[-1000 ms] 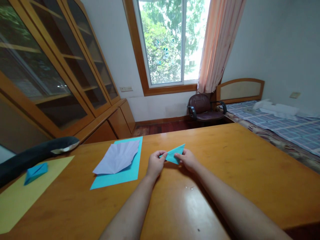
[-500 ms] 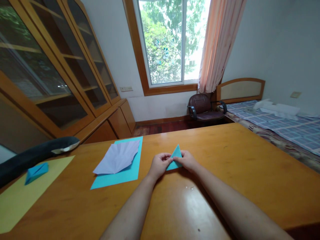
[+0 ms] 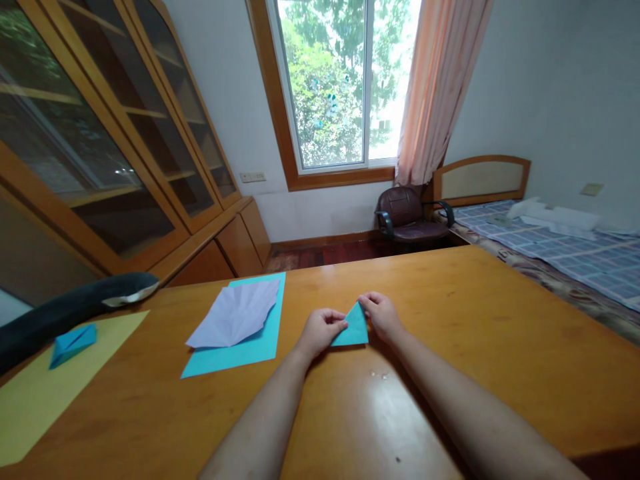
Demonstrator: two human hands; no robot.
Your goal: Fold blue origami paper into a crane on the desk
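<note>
Between my hands is a folded turquoise paper triangle [image 3: 355, 331], its point facing away from me, held just over the wooden table. My left hand [image 3: 323, 331] pinches its left side between thumb and fingers. At the top point, my right hand [image 3: 381, 315] has thumb and fingertips closed on the paper. Left of my hands, a creased white sheet [image 3: 235, 315] lies on a flat turquoise sheet [image 3: 267, 345].
A folded blue paper piece [image 3: 73, 345] rests on a yellow sheet [image 3: 65, 383] at the table's left, near a dark curved object [image 3: 75, 310]. Beyond the wooden table [image 3: 475, 347] stand a brown armchair [image 3: 407, 213] and a bed [image 3: 545, 233]; a glass-fronted cabinet [image 3: 150, 133] is at left.
My right hand has shifted from the triangle's right side up to its top point. The triangle has tipped slightly, showing more of its face. My left hand keeps its hold.
</note>
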